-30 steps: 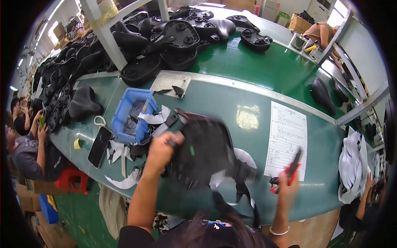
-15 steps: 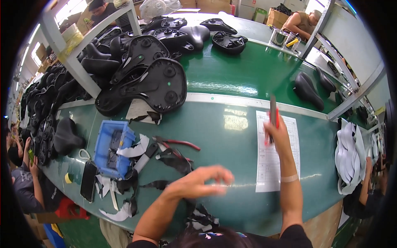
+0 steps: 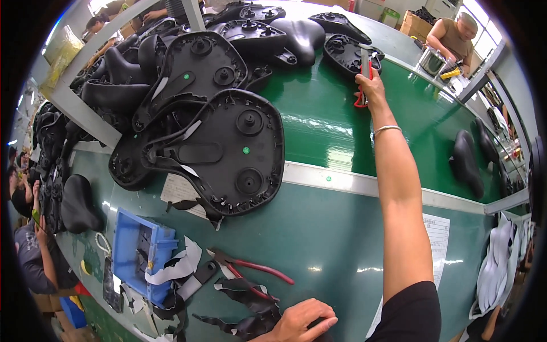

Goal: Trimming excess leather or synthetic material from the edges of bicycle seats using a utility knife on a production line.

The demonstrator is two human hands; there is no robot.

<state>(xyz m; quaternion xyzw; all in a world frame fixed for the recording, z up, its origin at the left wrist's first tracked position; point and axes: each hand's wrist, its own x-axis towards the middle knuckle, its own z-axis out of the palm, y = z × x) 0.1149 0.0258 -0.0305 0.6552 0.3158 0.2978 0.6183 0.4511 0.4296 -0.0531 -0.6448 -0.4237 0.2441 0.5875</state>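
Spanning the view, a glossy green worktable (image 3: 319,251) is split by a pale metal strip (image 3: 364,185). Heaped on its far left are black moulded plastic saddle shells (image 3: 225,151), undersides up, with round bosses and ribs. A blue plastic tray (image 3: 137,251) sits at lower left, a printed paper sheet (image 3: 436,245) at right. The right hand (image 3: 370,85) is stretched far across the table, fist closed around a red-handled cutter (image 3: 363,80) held upright, just beside a dark saddle shell. The left hand (image 3: 302,322) rests near the bottom edge, fingers curled on floppy black trimmed scraps (image 3: 245,296); whether they are pinched cannot be told. Red-handled pliers (image 3: 250,268) lie just beyond it, untouched.
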